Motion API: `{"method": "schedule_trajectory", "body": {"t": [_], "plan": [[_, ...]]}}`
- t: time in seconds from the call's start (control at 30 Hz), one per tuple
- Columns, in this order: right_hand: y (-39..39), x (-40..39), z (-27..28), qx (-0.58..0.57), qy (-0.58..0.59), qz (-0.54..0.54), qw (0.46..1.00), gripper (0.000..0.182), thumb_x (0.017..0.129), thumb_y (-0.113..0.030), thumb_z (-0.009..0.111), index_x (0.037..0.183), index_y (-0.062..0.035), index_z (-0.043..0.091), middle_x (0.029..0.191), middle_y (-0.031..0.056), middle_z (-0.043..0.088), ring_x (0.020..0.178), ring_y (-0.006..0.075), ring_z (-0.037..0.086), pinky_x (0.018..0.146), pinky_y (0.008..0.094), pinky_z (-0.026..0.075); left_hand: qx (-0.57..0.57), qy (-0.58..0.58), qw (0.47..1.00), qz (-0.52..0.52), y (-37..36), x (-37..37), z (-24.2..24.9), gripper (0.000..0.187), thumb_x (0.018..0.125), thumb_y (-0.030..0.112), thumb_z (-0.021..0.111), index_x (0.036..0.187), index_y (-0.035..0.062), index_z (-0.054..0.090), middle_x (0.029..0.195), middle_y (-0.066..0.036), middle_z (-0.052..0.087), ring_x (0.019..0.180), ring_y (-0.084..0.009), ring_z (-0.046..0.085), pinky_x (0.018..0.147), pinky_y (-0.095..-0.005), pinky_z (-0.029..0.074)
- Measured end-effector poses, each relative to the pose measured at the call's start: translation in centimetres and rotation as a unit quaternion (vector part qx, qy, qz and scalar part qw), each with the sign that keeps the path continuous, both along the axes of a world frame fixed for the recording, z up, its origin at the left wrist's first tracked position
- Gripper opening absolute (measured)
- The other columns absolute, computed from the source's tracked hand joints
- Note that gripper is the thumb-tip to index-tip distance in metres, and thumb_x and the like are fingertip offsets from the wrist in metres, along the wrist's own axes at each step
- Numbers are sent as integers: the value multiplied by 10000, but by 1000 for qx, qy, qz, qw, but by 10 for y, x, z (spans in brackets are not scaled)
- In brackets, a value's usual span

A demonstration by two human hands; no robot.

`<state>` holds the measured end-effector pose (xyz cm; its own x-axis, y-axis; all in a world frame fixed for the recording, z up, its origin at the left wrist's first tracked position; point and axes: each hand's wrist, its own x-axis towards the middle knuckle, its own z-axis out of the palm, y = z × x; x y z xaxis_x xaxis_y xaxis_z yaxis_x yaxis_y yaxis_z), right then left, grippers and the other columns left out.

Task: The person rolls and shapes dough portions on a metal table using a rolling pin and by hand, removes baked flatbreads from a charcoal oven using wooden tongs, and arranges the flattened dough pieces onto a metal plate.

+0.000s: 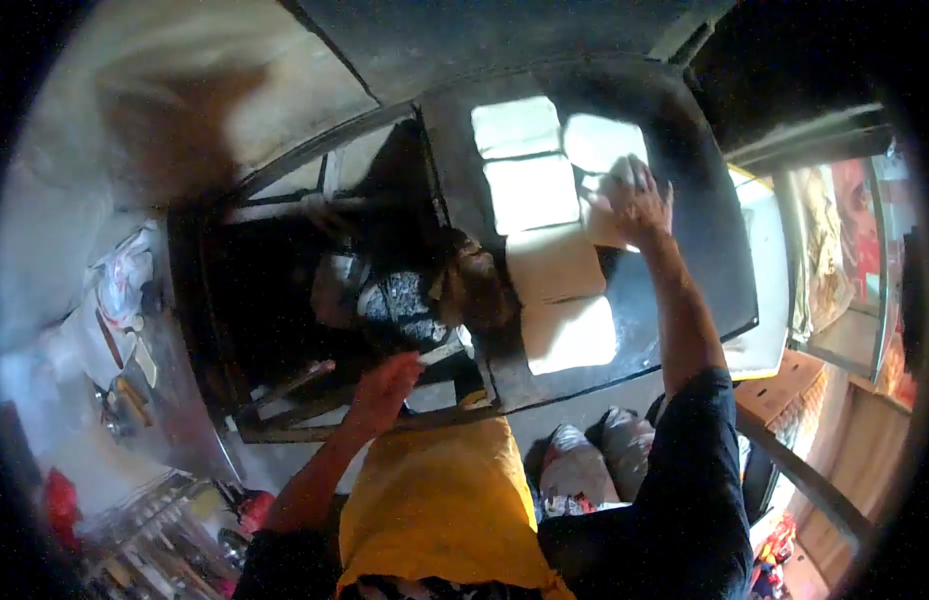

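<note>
Several white, squarish flat slabs lie on a dark board, four of them in a column, such as this slab (531, 194). The dark board (684, 140) is tilted in view. My right hand (641, 205) rests with fingers spread on a slab (601, 217) in the second column, below another slab (604, 143). My left hand (389, 388) is near the front edge of a dark open frame (364, 422), its fingers bunched together; whether it holds anything is too unclear to tell. Beyond it sit a brown lump (476, 283) and a silvery-grey object (402, 305).
At the left, a metal surface (184, 390) bears plastic bags and utensils (129, 395). Glass-sided shelving (849, 270) stands at the right, beside a cardboard box (779, 385). Bags (574, 465) lie below the board. A yellow apron (439, 500) covers my front.
</note>
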<state>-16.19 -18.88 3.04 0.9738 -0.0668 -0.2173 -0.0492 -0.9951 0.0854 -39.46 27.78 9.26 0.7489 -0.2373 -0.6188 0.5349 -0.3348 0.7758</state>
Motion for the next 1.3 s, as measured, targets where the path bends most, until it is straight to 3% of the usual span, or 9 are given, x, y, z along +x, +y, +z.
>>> {"method": "schedule_trajectory", "body": {"t": [0.23,0.63,0.73,0.8,0.93,1.03,1.2,1.27,1.3], "plan": [[-45,18,-4,134,-69,56,987,721,943,-647,481,1458,-146,425,1508,167,432,1382,372,419,1107,529,345,-9,45,998,34,31,-36,-22,402,1015,143,558,1402,53,504,1229,-118,649,1134,-185,599,1009,-324,459],[29,-65,24,142,-61,74,985,798,935,-719,411,1512,-167,408,1577,200,316,1455,392,287,1189,528,231,-91,7,995,36,99,-68,-45,385,1023,128,541,1399,52,503,1235,-95,637,1140,-172,594,1012,-327,467],[4,-61,0,76,-188,238,950,757,960,-570,543,1551,-149,326,1386,214,557,1261,409,539,1033,470,466,-57,-29,994,92,129,-78,-12,384,1039,195,524,1388,37,510,1221,-96,643,1122,-172,602,998,-326,477],[78,-71,76,289,5,-157,944,722,976,-465,568,1546,-93,326,1450,195,517,1302,366,520,1090,446,413,-75,-21,980,181,185,-89,-18,410,1048,233,513,1399,21,489,1217,-114,644,1119,-198,618,987,-343,493],[194,-124,81,308,-257,65,914,611,1036,-342,501,1505,23,362,1533,234,404,1417,367,389,1172,428,290,57,-71,962,258,340,-101,17,403,1015,263,552,1352,42,531,1136,-111,674,996,-208,658,876,-352,542],[340,-224,96,386,-186,131,894,471,1038,-264,495,1418,15,475,1425,251,500,1344,375,450,1137,443,319,-3,-35,862,505,489,-105,-10,325,986,223,560,1262,53,593,1039,-106,689,859,-182,665,790,-340,554],[492,-377,51,357,-31,124,925,373,960,-173,600,1299,-20,584,1294,246,581,1216,409,563,1026,451,453,64,-161,854,491,733,-135,-99,365,940,243,619,1241,38,594,997,-104,680,870,-220,665,776,-356,554],[531,-399,64,323,44,146,934,346,929,-158,647,1240,-11,609,1236,231,617,1145,415,601,979,463,484,483,-295,756,329,787,-134,-120,431,925,243,640,1291,24,574,999,-117,674,901,-246,656,786,-363,544],[542,-405,67,315,41,141,938,346,929,-158,647,1240,-11,609,1236,231,617,1145,415,601,979,463,484,474,-297,761,329,798,-124,-126,431,925,243,640,1291,24,574,999,-117,674,901,-246,656,786,-363,544]]}}
